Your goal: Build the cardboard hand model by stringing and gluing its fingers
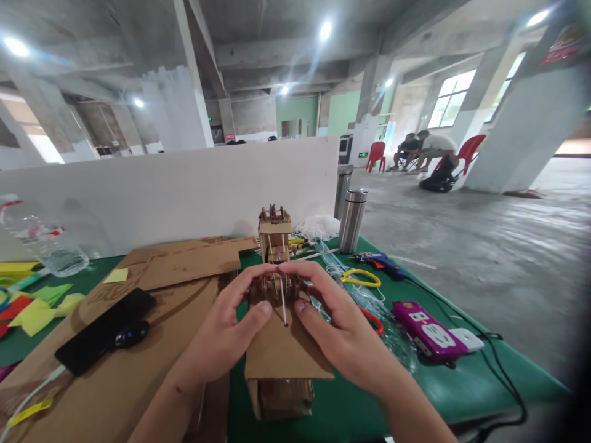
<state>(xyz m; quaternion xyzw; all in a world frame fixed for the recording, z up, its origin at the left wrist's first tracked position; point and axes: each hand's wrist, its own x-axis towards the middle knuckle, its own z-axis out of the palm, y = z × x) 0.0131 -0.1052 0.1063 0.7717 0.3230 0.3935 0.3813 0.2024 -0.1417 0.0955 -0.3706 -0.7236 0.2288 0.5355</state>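
A cardboard model (289,360) stands on the green table in front of me, with a boxy base and a taller tower (275,232) at its far end. My left hand (231,314) curls around the wheel-like parts on top from the left. From the other side my right hand (337,314) does the same, and the fingertips of both hands meet above those parts. A thin white stick (284,301) with a dark tip points toward me between my thumbs. My fingers hide much of the mechanism, so their exact contact points are unclear.
Left lie cardboard sheets (184,266), a black phone (106,329) and a water bottle (62,249). Right are a steel thermos (353,221), a glue gun (381,264), yellow-handled scissors (362,278) and a purple power strip (429,332) with cables. A white partition (175,197) stands behind.
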